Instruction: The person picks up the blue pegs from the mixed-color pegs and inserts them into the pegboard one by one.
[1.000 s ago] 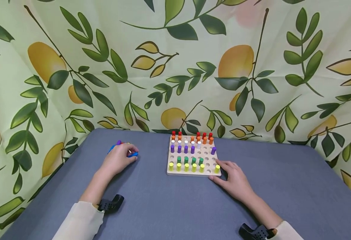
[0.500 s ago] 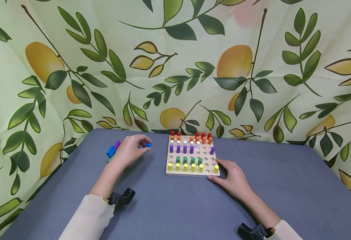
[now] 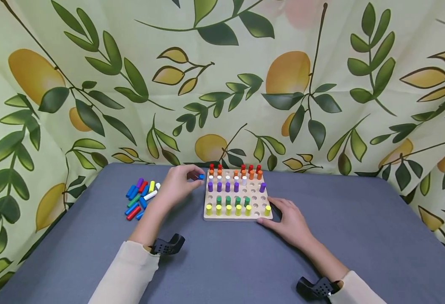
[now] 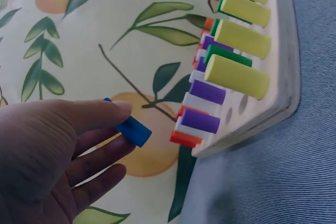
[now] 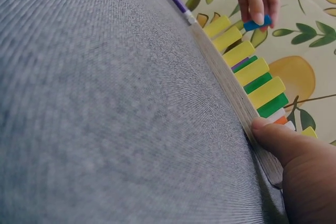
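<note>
My left hand (image 3: 178,183) pinches a blue peg (image 4: 137,132) between thumb and fingers. It hovers just left of the wooden pegboard (image 3: 231,218), with the peg tilted in the left wrist view. Rows of red, orange, white, purple, green and yellow pegs stand in the board, and some holes show between them. A row of bare holes lies between the purple and green pegs. At the board's front right corner, my right hand (image 3: 288,221) holds on, its thumb (image 5: 275,135) against the front edge and its fingers along the right side.
Left of the board, beyond my left forearm, lies a loose pile of pegs in several colours, among them a red peg (image 3: 132,213) and a green peg (image 3: 133,201). Behind the grey table (image 3: 222,261) hangs a leaf-patterned curtain (image 3: 150,122).
My left hand has come away from the loose pile and moved right to the board's left side, carrying the blue peg. The pile is now uncovered. My right hand keeps its hold on the corner.
</note>
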Demonstrator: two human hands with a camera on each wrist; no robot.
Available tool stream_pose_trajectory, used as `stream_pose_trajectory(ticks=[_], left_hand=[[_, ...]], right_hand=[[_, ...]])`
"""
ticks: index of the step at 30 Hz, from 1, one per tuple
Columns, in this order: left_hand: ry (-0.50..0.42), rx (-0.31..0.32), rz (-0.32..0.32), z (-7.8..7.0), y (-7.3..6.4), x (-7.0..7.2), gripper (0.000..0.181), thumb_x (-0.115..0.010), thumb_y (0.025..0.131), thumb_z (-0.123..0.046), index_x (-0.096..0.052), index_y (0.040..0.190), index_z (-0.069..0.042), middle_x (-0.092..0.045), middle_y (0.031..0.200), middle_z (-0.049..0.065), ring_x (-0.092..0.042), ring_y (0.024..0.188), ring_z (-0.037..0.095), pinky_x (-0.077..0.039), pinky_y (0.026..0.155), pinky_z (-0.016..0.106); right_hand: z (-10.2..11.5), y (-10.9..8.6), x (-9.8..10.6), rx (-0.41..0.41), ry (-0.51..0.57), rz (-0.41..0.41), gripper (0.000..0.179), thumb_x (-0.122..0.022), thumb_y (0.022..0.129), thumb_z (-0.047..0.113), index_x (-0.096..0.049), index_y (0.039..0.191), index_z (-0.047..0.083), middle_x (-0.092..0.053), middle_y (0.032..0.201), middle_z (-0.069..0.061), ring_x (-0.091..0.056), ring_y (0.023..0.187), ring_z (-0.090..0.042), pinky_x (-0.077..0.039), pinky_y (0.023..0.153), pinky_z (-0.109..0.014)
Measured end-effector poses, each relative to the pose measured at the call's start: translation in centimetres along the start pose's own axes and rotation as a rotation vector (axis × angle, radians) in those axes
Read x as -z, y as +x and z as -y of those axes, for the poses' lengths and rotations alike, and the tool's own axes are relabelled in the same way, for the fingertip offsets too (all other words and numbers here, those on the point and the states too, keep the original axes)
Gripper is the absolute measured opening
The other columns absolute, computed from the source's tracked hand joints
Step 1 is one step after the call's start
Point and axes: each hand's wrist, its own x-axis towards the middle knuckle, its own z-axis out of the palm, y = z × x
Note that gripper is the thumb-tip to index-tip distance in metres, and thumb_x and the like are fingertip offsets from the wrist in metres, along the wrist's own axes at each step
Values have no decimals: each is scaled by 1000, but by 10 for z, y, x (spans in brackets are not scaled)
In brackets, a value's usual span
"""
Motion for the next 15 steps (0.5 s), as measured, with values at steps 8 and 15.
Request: stream_pose_trajectory(ticks=[8,15], left_hand=[[-44,-14,3,3,-2,-11,23,-76,90,-11,-74,113,-6,-75,111,14,-72,97,24,-60,88,40],[-93,43,-12,8,-2,-20,24,-77,89,-11,-74,112,-4,-76,107,11,-73,93,22,-62,84,37]], right_hand=[[2,-1,3,11,-25,-12,75,-79,83,50,-60,139,4,-63,136,-19,-54,131,-41,-43,106,-62],[3,0,2,25,-39,4,76,-77,84,51,-58,141,4,-62,138,-20,-54,132,-42,-42,107,-62]])
